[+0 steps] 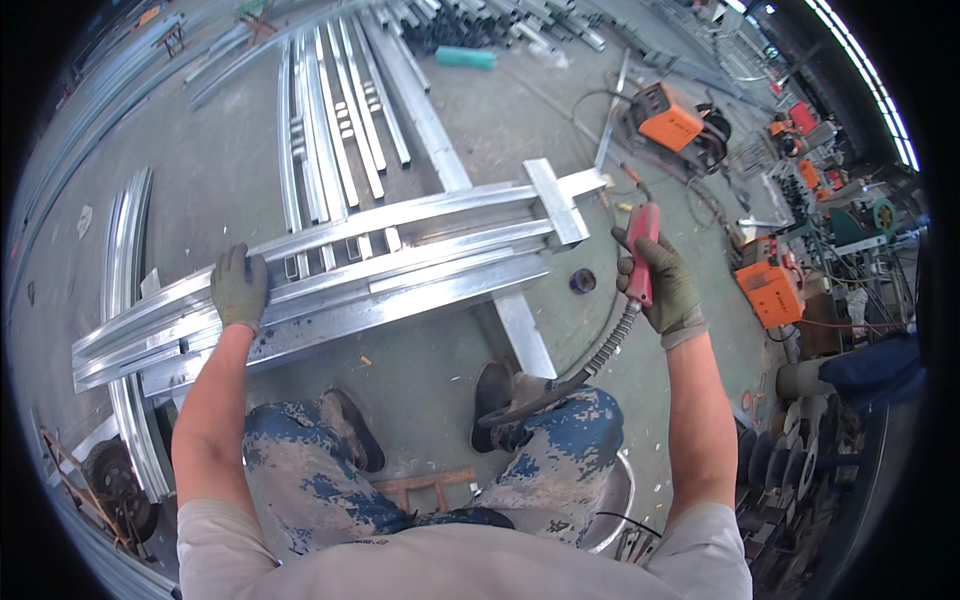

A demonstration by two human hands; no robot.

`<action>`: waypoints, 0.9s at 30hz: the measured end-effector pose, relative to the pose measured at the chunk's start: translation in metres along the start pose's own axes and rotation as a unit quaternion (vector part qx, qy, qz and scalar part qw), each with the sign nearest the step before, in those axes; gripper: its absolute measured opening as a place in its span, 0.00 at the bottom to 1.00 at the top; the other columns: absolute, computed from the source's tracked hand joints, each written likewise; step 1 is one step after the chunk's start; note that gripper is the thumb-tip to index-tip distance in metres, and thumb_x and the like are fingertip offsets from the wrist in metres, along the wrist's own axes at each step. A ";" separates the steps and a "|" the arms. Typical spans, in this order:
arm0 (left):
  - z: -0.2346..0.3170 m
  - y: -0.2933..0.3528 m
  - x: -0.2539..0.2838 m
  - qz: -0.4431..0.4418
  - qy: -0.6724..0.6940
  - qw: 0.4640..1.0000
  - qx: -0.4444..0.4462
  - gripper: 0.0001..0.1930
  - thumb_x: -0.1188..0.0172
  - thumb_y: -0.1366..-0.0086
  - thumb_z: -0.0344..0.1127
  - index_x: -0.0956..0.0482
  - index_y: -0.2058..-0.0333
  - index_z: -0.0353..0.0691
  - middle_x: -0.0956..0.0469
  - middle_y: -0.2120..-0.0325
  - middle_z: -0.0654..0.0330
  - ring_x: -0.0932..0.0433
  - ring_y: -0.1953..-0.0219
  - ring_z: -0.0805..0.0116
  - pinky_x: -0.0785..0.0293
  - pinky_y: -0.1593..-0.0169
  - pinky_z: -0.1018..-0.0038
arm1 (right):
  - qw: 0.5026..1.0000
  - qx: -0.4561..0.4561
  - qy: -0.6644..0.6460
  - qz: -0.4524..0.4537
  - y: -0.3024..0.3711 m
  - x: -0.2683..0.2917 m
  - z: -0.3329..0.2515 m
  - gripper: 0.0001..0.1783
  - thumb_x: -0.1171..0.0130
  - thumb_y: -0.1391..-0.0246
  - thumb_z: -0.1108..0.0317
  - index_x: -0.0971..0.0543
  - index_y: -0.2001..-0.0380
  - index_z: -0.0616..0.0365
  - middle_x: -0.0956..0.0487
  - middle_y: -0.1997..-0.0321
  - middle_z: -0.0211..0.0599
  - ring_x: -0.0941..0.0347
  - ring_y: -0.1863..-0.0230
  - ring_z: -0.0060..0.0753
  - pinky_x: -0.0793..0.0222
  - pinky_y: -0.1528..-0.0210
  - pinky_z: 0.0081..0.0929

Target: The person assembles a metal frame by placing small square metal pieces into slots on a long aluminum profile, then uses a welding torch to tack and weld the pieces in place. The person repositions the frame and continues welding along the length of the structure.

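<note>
My right hand [672, 290], in a green-grey work glove, is closed round the red handle of a welding torch [643, 245]. The torch's narrow neck points up and away, and its ribbed cable loops down over my right thigh. My left hand [239, 286], gloved alike, lies on the left part of long shiny metal channels [440, 282], its fingers stretched over the nearby edge. These channels lie side by side across crosswise metal supports. Over their right end sits a short metal piece [556, 203], set crosswise. The torch tip is apart from the metal, to its right.
Long metal profiles [322, 130] lie beyond the channels. Orange welding machines [670, 117] with cables stand at the right. A small round dark container [582, 280] sits on the floor near the channels' right end. Wire spools [790, 455] are at the lower right.
</note>
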State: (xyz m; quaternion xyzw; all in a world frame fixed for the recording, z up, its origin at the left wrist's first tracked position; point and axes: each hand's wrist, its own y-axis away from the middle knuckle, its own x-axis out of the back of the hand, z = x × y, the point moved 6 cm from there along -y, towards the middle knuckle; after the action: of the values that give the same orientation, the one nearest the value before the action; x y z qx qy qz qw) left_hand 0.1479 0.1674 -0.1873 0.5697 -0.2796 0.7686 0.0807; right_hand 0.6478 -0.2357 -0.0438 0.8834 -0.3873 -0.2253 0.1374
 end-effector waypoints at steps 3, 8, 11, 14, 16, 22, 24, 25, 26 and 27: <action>0.030 0.018 0.009 0.048 0.076 0.996 -0.004 0.23 0.37 0.32 0.46 0.18 0.44 0.38 0.19 0.44 0.45 0.23 0.40 0.42 0.30 0.34 0.53 | 0.988 0.038 0.099 0.113 0.017 0.045 -0.040 0.32 0.34 0.38 0.67 0.31 0.33 0.56 0.18 0.48 0.39 0.22 0.68 0.27 0.23 0.74 0.30; 0.094 0.041 0.036 0.055 0.214 0.975 -0.025 0.23 0.35 0.35 0.41 0.19 0.44 0.37 0.19 0.45 0.45 0.22 0.42 0.42 0.27 0.36 0.54 | 0.850 0.317 0.320 0.274 0.098 0.082 -0.202 0.23 0.34 0.41 0.71 0.23 0.43 0.60 0.21 0.72 0.32 0.25 0.79 0.28 0.27 0.80 0.30; 0.097 0.055 0.041 0.039 0.209 0.976 -0.036 0.22 0.35 0.35 0.41 0.19 0.45 0.38 0.19 0.46 0.46 0.22 0.42 0.43 0.27 0.36 0.54 | 0.705 0.424 0.473 0.316 0.184 0.015 -0.264 0.35 0.35 0.35 0.63 0.30 0.26 0.49 0.17 0.64 0.31 0.25 0.73 0.21 0.26 0.72 0.24; 0.084 0.058 0.045 0.024 0.220 0.975 0.003 0.21 0.35 0.34 0.42 0.18 0.45 0.39 0.19 0.45 0.46 0.22 0.41 0.44 0.27 0.36 0.54 | 0.502 0.634 0.544 0.223 0.251 -0.063 -0.287 0.35 0.36 0.36 0.74 0.29 0.26 0.48 0.16 0.42 0.42 0.17 0.53 0.30 0.19 0.48 0.31; 0.072 0.060 0.044 0.016 0.227 0.973 0.044 0.22 0.35 0.34 0.42 0.18 0.44 0.39 0.19 0.44 0.46 0.23 0.39 0.44 0.27 0.35 0.55 | 0.328 0.733 0.570 0.174 0.290 -0.113 -0.261 0.37 0.37 0.38 0.78 0.30 0.26 0.48 0.15 0.42 0.45 0.15 0.48 0.33 0.19 0.46 0.32; 0.081 0.073 0.059 -0.054 0.329 0.922 0.194 0.25 0.37 0.32 0.46 0.19 0.41 0.38 0.20 0.41 0.45 0.21 0.39 0.47 0.27 0.34 0.59 | 0.391 0.609 0.690 0.013 0.260 -0.119 -0.129 0.49 0.35 0.53 0.79 0.34 0.25 0.46 0.24 0.30 0.46 0.16 0.45 0.51 0.15 0.50 0.42; 0.053 0.073 0.043 -0.016 0.292 0.942 0.168 0.25 0.37 0.31 0.45 0.18 0.41 0.37 0.18 0.43 0.46 0.19 0.40 0.48 0.26 0.35 0.60 | 0.469 0.510 0.721 0.006 0.221 -0.101 -0.078 0.48 0.35 0.52 0.76 0.35 0.25 0.47 0.24 0.30 0.46 0.16 0.47 0.54 0.16 0.51 0.46; 0.054 0.075 0.039 -0.017 0.308 0.935 0.175 0.25 0.36 0.32 0.45 0.18 0.41 0.36 0.17 0.43 0.46 0.19 0.40 0.48 0.26 0.35 0.60 | 0.519 0.483 0.705 -0.004 0.200 -0.081 -0.055 0.46 0.36 0.50 0.74 0.35 0.25 0.48 0.25 0.31 0.48 0.17 0.46 0.55 0.18 0.50 0.47; 0.055 0.075 0.034 -0.017 0.326 0.928 0.182 0.25 0.36 0.32 0.45 0.18 0.41 0.36 0.17 0.44 0.46 0.19 0.40 0.48 0.25 0.35 0.60 | 0.565 0.454 0.688 -0.014 0.180 -0.060 -0.033 0.45 0.36 0.49 0.72 0.35 0.25 0.49 0.25 0.31 0.49 0.19 0.45 0.57 0.19 0.50 0.48; 0.049 0.076 0.032 -0.014 0.329 0.926 0.184 0.25 0.36 0.32 0.45 0.18 0.41 0.36 0.17 0.44 0.46 0.19 0.40 0.49 0.25 0.35 0.61 | 0.616 0.412 0.671 0.009 0.160 -0.041 -0.006 0.44 0.36 0.47 0.71 0.36 0.25 0.49 0.25 0.31 0.51 0.20 0.43 0.58 0.20 0.47 0.48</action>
State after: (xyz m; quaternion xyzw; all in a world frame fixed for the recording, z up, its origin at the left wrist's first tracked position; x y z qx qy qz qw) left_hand 0.1436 0.0722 -0.1738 0.2940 -0.0827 0.9494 0.0727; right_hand 0.5263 -0.3108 0.0402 0.7483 -0.2473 0.6152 -0.0174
